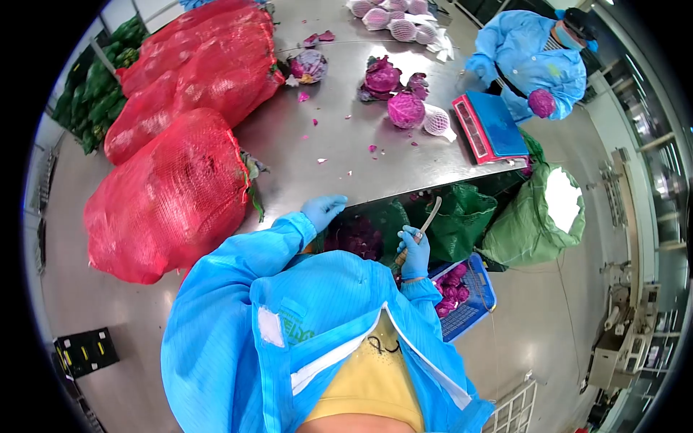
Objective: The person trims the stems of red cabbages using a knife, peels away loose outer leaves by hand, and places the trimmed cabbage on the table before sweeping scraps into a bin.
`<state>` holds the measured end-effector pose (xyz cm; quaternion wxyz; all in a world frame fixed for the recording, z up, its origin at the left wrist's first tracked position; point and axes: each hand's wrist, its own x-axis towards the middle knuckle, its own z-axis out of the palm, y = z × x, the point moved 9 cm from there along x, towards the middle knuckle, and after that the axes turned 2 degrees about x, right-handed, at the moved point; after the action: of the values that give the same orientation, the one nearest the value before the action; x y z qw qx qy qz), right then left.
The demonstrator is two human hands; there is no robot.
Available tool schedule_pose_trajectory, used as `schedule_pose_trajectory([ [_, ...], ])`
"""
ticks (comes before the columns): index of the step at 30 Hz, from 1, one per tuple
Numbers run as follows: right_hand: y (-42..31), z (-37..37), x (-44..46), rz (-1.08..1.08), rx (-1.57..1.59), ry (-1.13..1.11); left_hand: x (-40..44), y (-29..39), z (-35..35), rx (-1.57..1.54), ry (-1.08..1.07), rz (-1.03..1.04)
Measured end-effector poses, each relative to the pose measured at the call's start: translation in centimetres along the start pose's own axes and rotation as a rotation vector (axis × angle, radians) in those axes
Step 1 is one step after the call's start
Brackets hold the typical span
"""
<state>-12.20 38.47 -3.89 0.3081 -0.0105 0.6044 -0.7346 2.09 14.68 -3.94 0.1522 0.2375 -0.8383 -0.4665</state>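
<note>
My left hand (324, 211), in a blue glove, rests at the near edge of the steel table (325, 155) with nothing visible in it; its fingers lie together, stretched out. In my right hand (413, 252), also gloved, is a knife (432, 215), its curved blade pointing up and its handle in my closed fingers. Below the table edge, between my hands, purple leaves (359, 238) fill a dark green bag. Farther up the table sit a peeled purple cabbage (406, 110), a netted one (437, 121) beside it and a leafy one (381, 76).
Big red mesh sacks (173, 195) line the left side. A blue and red scale (494, 126) stands at the table's right corner. Beyond it a co-worker (534, 61) holds a cabbage (541, 103). A blue crate (473, 307) and green bags (458, 220) are at my right.
</note>
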Motion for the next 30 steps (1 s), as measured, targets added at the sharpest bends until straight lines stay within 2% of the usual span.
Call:
schedule_pose_trajectory([
  [1,0.6,0.1,-0.2,0.018,0.001,-0.022,-0.8,-0.4,-1.4,-0.004,-0.047,-0.217],
  [2,1.2,0.2,-0.3,0.031,0.001,-0.037,-1.2,-1.5,-2.0,0.002,-0.036,-0.233],
  [4,2.3,0.4,-0.6,0.091,-0.043,-0.058,-2.3,-3.6,-5.5,-0.049,0.225,-0.223],
  [5,2.9,0.6,-0.5,0.101,-0.048,-0.089,-2.8,-4.6,-6.3,-0.041,0.240,-0.243],
  [7,3.6,1.1,-0.4,0.102,-0.025,-0.124,-4.4,-5.1,-9.7,0.103,0.463,-0.194],
  [8,3.7,1.4,-0.4,0.088,-0.010,-0.129,-4.8,-8.3,-10.0,-0.085,0.451,-0.388],
  [10,3.7,1.9,0.0,0.058,-0.004,-0.171,-5.7,-16.0,-10.9,-0.280,0.460,-0.597],
  [12,3.0,2.8,-0.4,0.054,0.001,-0.184,-7.5,-7.2,-14.0,-0.208,0.598,-0.557],
  [14,1.2,4.7,-1.4,-0.023,-0.042,-0.219,-7.7,-7.1,-15.3,-0.093,0.637,-0.495],
  [16,1.3,5.5,-1.6,-0.061,-0.047,-0.215,-6.4,0.2,-15.9,0.542,0.354,-0.298],
  [18,2.3,8.2,-1.3,0.034,-0.209,-0.442,-5.8,2.3,-16.6,0.553,0.337,-0.224],
  [20,4.3,9.7,-1.3,0.167,-0.238,-0.432,-4.8,5.4,-16.1,0.864,0.270,0.114],
  [21,5.0,10.8,-1.0,0.125,-0.245,-0.449,-3.8,4.5,-16.2,0.950,0.172,0.100],
  [22,5.4,12.1,-1.1,0.088,-0.254,-0.465,-3.2,5.8,-17.0,0.949,0.161,0.089],
  [23,5.6,13.2,-1.0,0.024,-0.330,-0.488,-2.4,6.6,-18.1,1.176,0.089,0.019],
  [24,7.7,14.2,-0.4,0.052,-0.305,-0.563,-1.5,7.6,-19.4,1.401,0.009,-0.054],
  [25,7.6,15.6,-0.8,0.040,-0.319,-0.604,-1.2,5.7,-21.2,1.516,-0.216,-0.285],
  [26,7.1,17.4,-1.5,0.029,-0.325,-0.643,-1.3,5.6,-22.5,1.426,-0.292,-0.384],
  [30,7.3,22.5,-2.5,0.007,-0.455,-0.775,-2.5,5.8,-23.6,1.306,-0.353,-0.389],
])
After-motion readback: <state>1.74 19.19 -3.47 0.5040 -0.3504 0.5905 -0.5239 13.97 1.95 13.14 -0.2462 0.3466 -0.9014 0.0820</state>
